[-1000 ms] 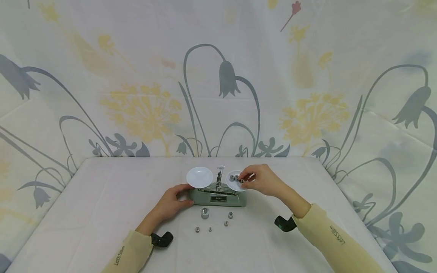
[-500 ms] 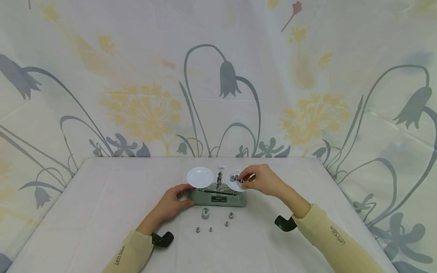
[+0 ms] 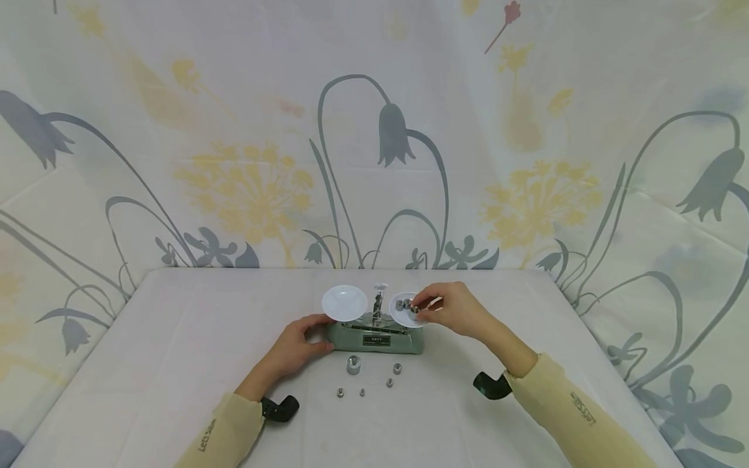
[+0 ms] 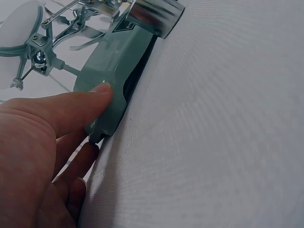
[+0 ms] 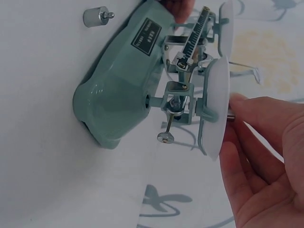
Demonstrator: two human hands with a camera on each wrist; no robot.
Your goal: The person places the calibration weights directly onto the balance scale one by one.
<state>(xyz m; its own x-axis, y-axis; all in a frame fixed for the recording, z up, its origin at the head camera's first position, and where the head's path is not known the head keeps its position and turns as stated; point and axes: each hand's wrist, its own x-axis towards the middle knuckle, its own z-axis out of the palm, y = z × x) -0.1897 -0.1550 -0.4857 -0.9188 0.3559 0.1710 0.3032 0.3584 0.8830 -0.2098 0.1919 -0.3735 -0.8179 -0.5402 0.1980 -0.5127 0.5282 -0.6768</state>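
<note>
Green scale [image 3: 374,349], white pans [image 3: 344,303]
Behind the scale, a pale cloth [image 3: 363,188] with grey and yellow flowers [image 3: 393,132]; before it, silver weights [image 3: 354,366].

I see soft, muted light and a faint shadow on the tablecloth [image 3: 433,422], right of centre in the head view. The patterned backdrop [image 3: 363,39] stretches toward the side edges; sleeve lettering [image 3: 582,408] at lower right smears. The left wrist view is dim and bluish, ripples over the tablecloth, a glint on the metal weight [image 4: 156,16] at top. The right wrist view shows pale highlights on the green base [image 5: 114,102].
</note>
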